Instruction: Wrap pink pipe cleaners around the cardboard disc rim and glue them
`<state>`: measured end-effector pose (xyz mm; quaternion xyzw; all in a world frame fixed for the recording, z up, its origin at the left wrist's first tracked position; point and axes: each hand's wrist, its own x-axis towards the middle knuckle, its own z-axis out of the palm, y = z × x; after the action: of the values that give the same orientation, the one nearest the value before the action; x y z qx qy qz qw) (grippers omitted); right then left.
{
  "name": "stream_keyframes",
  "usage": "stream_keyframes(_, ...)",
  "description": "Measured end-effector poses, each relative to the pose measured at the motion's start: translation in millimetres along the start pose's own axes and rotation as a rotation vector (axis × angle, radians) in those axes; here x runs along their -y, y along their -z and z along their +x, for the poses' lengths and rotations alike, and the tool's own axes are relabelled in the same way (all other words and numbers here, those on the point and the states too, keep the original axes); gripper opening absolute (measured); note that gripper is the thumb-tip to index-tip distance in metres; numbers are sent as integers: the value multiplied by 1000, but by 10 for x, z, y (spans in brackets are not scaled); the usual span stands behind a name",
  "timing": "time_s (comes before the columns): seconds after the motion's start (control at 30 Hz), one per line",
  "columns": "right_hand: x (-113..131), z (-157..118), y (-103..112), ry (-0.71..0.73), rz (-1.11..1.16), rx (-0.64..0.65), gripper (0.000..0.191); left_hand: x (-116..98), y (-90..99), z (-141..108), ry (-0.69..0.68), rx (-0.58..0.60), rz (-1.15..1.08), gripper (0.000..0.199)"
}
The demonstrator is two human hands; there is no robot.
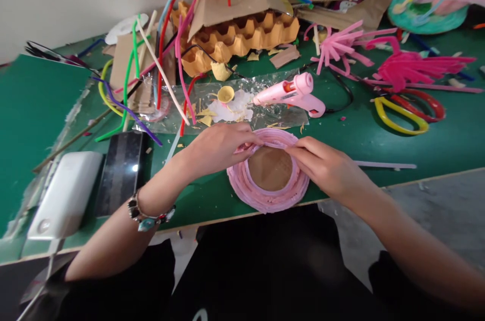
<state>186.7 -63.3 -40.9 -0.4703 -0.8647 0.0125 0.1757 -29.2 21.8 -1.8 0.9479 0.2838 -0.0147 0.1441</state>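
Note:
A round piece coiled from pink pipe cleaners (271,201), with bare brown cardboard (270,168) at its centre, lies at the table's front edge. My left hand (220,146) is closed on its upper left rim, the fingertips partly hidden behind the coil. From the other side, my right hand (329,167) pinches the inner edge of the coil at the upper right with thumb and fingers. Just beyond the ring, a pink hot glue gun (293,94) rests on a clear plastic sheet (159,91), its nozzle toward the left.
Scissors with red and yellow handles (401,126) lie to the right, near pink pipe-cleaner pieces (411,65). An egg carton (242,38) stands behind. Loose pipe cleaners (131,73), a black phone (120,172) and a white power bank (66,194) are on the left.

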Motion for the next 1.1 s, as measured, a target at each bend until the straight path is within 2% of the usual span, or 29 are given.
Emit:
stream_keyframes(0.17, 52, 14, 32, 13, -140, 25, 30, -118, 38, 140, 8, -46, 200, 19)
stream_keyframes(0.4, 50, 31, 32, 21, -162, 17, 26, -138, -22, 356, -75, -34, 207, 22)
stream_keyframes(0.7, 37, 15, -1, -48, -21, 51, 24, -196, 18, 423, -44, 25, 279, 18)
stream_keyframes(0.8, 36, 14, 0, -72, 29, 52, 25, -235, 31, 417, -105, 28, 399, 16)
stream_keyframes(0.93, 39, 17, 1, -89, 67, 44, 26, -242, 22, 393, -191, -31, 497, 20)
stream_keyframes(1.1, 37, 16, -14, -71, 51, 19, 27, -268, 36, 414, -127, -10, 449, 19)
